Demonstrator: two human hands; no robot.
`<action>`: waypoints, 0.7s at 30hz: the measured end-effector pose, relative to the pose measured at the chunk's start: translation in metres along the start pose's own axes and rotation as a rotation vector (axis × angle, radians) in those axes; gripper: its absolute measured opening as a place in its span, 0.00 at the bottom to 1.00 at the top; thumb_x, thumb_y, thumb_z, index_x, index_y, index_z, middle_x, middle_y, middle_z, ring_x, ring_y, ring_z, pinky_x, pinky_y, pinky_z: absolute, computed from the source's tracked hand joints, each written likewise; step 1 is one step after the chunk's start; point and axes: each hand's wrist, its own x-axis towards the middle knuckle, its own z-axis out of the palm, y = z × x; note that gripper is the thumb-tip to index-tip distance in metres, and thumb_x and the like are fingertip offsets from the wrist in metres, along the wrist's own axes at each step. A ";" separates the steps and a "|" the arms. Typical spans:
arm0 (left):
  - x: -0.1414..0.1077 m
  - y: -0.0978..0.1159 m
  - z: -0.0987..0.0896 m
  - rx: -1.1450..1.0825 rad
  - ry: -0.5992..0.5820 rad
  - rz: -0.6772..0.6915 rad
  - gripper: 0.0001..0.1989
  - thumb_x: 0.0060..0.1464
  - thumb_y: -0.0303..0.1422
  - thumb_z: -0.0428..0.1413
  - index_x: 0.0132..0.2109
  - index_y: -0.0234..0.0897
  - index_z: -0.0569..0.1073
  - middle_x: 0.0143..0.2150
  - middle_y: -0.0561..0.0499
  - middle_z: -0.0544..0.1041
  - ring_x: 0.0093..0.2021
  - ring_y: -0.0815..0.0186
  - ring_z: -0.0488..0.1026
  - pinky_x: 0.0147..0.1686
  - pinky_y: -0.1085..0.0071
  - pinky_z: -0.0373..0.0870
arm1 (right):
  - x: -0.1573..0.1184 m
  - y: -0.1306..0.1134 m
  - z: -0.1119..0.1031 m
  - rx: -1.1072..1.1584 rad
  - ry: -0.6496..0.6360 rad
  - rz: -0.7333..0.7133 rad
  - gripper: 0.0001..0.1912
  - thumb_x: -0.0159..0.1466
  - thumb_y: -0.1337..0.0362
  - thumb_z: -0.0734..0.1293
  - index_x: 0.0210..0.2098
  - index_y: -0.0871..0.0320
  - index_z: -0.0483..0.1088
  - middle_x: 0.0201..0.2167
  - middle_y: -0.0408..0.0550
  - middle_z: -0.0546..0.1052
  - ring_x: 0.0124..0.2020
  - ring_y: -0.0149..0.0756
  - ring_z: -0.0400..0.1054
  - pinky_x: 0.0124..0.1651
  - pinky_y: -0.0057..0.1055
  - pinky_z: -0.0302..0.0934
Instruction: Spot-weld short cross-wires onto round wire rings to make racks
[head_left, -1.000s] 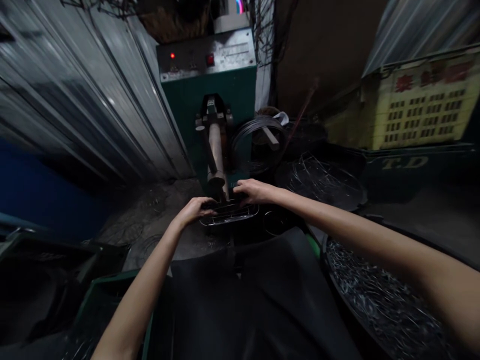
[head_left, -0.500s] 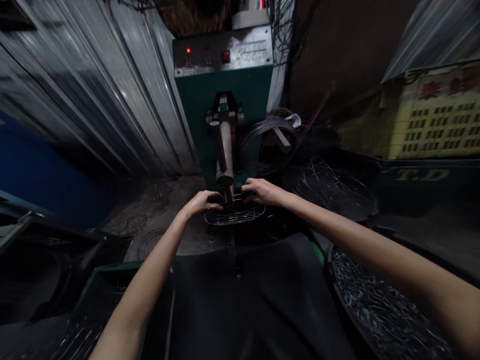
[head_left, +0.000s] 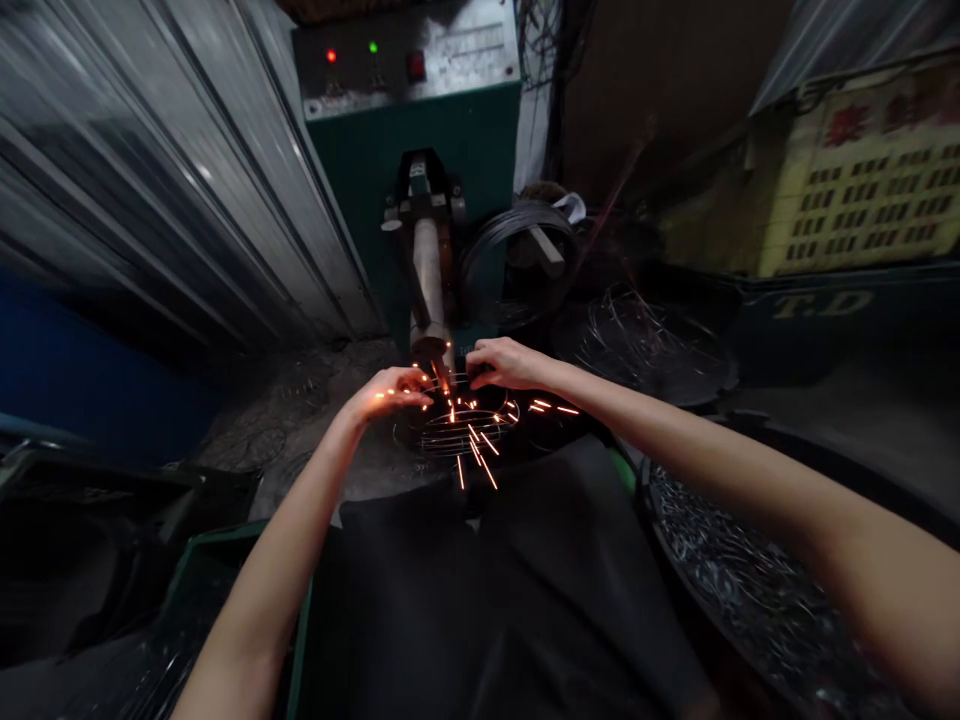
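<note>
- Metal wire forms the rack (head_left: 466, 432), seen in the head view between the two hands, on the wearer's side of the fingertips and below the green machine's (head_left: 349, 165) round arm (head_left: 429, 270).
- The left hand (head_left: 386, 393) is at the rack's left end, thumb and bent fingers clamped on the far edge; the fine wire between them is too dark to trace.
- The right hand (head_left: 510, 362) has its fingers curled together on the far edge near the right end, again with the exact contact hidden.
- Orange sparks (head_left: 490, 443) streak over the rack and past both hands.
- On the control panel (head_left: 465, 70), a red light (head_left: 331, 56) and a green light (head_left: 373, 47) glow.
- A wire coil (head_left: 480, 240) stands just right of the arm.
- Small metal pieces (head_left: 757, 570) fill a tub beneath the right forearm; a green crate (head_left: 225, 535) sits beside the left forearm.
</note>
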 end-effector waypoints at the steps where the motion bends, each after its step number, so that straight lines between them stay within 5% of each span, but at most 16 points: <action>1: 0.000 0.001 -0.001 -0.001 -0.014 -0.006 0.21 0.44 0.43 0.58 0.42 0.34 0.74 0.39 0.48 0.78 0.40 0.62 0.73 0.40 0.69 0.69 | 0.000 0.002 0.000 0.006 0.003 0.007 0.10 0.56 0.63 0.69 0.37 0.59 0.73 0.32 0.46 0.69 0.32 0.31 0.63 0.36 0.25 0.54; 6: 0.000 0.006 -0.002 0.054 0.019 -0.027 0.21 0.45 0.44 0.57 0.44 0.36 0.74 0.41 0.49 0.77 0.42 0.61 0.72 0.42 0.68 0.68 | -0.013 0.025 -0.007 0.045 0.071 0.097 0.13 0.61 0.64 0.63 0.45 0.59 0.71 0.40 0.48 0.74 0.40 0.33 0.66 0.44 0.27 0.56; 11: -0.009 0.001 0.006 0.050 0.079 0.007 0.21 0.45 0.45 0.57 0.43 0.35 0.73 0.41 0.49 0.77 0.43 0.60 0.71 0.44 0.67 0.67 | -0.036 0.043 -0.013 0.012 -0.099 0.206 0.17 0.63 0.69 0.58 0.49 0.57 0.70 0.47 0.48 0.74 0.46 0.33 0.67 0.48 0.28 0.57; 21: -0.045 -0.036 0.007 -0.040 0.197 -0.060 0.19 0.48 0.44 0.56 0.44 0.36 0.72 0.41 0.47 0.76 0.43 0.61 0.71 0.46 0.64 0.68 | -0.013 0.027 -0.011 0.024 -0.234 0.047 0.12 0.60 0.66 0.62 0.41 0.56 0.74 0.35 0.45 0.77 0.34 0.31 0.68 0.36 0.23 0.55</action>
